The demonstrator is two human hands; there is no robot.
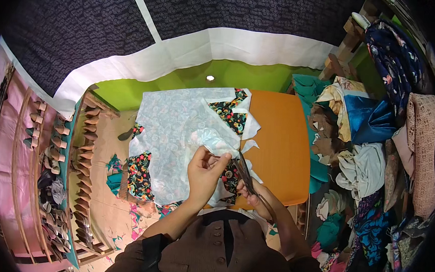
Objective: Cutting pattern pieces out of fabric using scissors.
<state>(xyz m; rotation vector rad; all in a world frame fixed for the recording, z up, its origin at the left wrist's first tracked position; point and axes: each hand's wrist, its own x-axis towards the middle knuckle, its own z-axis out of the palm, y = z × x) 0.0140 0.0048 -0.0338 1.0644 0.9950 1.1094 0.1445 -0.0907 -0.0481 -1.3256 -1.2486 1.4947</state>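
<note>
My left hand (204, 174) is closed in a pinch on a pale, faintly patterned fabric piece (212, 139), lifted over the table. My right hand (251, 196) grips a pair of large dark scissors (244, 173), whose blades point up toward the edge of that piece, close to my left fingertips. Whether the blades are apart is hard to make out. Beneath both hands, a whitish sheet of cloth (165, 128) covers much of the orange table (279, 145). Black floral fabric (234, 118) shows at its far right, and more lies at its near left. Small white scraps (250, 145) lie beside the scissors.
Shoes stand in rows on a rack (81, 127) at the left. Piled clothes and cloth, including shiny blue fabric (368, 120), crowd the right side. A dark patterned curtain (245, 10) with a white border hangs at the far side. Fabric scraps (114, 172) litter the floor.
</note>
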